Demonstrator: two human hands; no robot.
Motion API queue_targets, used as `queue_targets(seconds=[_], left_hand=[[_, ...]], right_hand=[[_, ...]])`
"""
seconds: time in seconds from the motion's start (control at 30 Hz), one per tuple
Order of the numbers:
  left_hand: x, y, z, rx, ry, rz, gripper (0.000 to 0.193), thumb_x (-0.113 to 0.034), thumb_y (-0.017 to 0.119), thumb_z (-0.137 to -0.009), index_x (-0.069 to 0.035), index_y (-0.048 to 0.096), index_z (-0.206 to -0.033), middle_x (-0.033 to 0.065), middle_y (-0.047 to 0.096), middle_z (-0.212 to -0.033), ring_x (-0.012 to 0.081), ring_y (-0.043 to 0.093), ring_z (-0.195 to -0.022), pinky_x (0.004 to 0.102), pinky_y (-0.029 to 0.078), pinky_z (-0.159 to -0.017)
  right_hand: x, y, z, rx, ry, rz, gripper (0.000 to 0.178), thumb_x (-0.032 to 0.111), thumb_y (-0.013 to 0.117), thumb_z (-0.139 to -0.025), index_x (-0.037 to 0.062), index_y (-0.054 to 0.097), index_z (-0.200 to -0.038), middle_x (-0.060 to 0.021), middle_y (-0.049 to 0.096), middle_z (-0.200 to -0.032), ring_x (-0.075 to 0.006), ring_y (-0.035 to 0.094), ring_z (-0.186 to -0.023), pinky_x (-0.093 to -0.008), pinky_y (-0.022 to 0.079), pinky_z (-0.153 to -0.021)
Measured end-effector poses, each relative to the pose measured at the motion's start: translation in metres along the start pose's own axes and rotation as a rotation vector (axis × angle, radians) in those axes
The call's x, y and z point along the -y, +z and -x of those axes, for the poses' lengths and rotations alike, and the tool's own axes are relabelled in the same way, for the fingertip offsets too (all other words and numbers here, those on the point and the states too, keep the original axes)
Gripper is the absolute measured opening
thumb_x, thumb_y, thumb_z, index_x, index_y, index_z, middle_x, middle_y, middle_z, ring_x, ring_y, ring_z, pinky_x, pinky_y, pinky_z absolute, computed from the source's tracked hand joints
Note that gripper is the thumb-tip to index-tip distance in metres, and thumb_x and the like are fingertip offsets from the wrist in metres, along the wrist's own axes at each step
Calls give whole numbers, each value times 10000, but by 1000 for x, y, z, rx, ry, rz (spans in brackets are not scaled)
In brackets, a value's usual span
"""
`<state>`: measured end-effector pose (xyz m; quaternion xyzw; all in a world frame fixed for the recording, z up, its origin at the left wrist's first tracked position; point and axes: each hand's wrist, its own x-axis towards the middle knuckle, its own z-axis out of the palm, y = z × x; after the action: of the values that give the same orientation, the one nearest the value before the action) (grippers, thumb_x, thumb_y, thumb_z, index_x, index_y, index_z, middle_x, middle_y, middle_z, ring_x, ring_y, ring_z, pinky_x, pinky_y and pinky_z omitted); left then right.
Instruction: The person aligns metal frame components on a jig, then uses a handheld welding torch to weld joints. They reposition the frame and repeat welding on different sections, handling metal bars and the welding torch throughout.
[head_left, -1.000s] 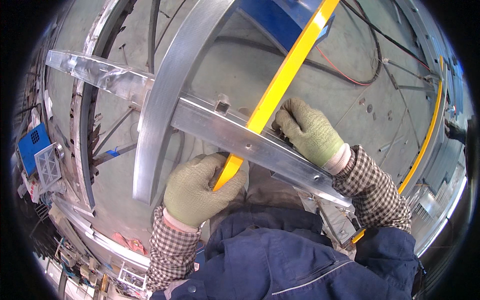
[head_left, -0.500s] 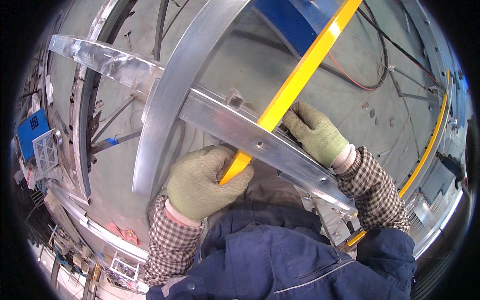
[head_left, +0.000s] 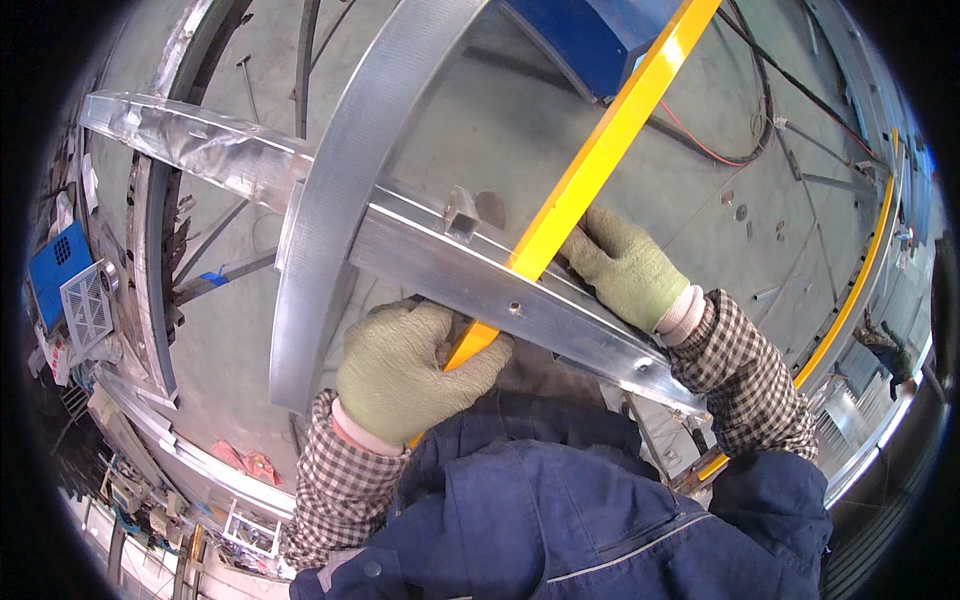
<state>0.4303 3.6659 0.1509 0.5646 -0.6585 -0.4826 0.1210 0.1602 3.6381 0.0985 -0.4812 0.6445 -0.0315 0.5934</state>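
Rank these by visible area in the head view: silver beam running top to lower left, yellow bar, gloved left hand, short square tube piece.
1. Silver beam
2. Yellow bar and gloved left hand: too alike in area to rank
3. Short square tube piece

left fingers point(head_left: 478, 368) curled around yellow bar point(head_left: 592, 168); right fingers point(head_left: 588, 257) just beside it; bar crosses silver beam point(head_left: 440, 264)

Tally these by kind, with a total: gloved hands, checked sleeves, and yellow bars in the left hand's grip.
Gloved hands: 2 (left hand, right hand)
Checked sleeves: 2 (left sleeve, right sleeve)
Yellow bar in the left hand's grip: 1
Total: 5
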Motion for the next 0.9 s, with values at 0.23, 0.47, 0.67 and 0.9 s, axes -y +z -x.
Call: queue_targets(seconds=[0.23, 0.47, 0.67, 0.9], left_hand=[[3, -1, 0, 4, -53, 63, 376, -297, 900, -823, -4, 789, -1031, 140, 750, -787, 229, 744, -645, 327, 593, -623], [9, 4, 1, -5, -36, 122, 375, -292, 884, -825, 6, 777, -1027, 145, 754, -806, 242, 756, -675, 336, 595, -636], [7, 8, -1, -38, -73, 220, 366, -250, 896, -817, 26, 764, -1018, 159, 772, -853, 220, 786, -738, 328, 615, -679], [7, 10, 0, -37, -54, 216, 338, -191, 881, -821, 36, 761, -1040, 169, 782, -883, 213, 793, -757, 320, 621, -695]], right_hand=[[5, 1, 0, -3, -38, 32, 419, 402, 571, -1103, 13, 701, -1190, -192, 765, -980, -288, 745, -926, -408, 560, -861], [4, 2, -6, 5, -43, -37, 422, 388, 599, -1096, -6, 724, -1182, -163, 762, -975, -248, 725, -901, -386, 559, -856], [12, -2, -7, 0, 2, 24, 488, 437, 641, -1067, -26, 715, -1203, -158, 759, -993, -257, 719, -929, -380, 556, -879], [20, -3, -7, -5, 27, 9, 505, 441, 640, -1066, -35, 724, -1213, -179, 769, -1007, -275, 737, -958, -393, 563, -894]])
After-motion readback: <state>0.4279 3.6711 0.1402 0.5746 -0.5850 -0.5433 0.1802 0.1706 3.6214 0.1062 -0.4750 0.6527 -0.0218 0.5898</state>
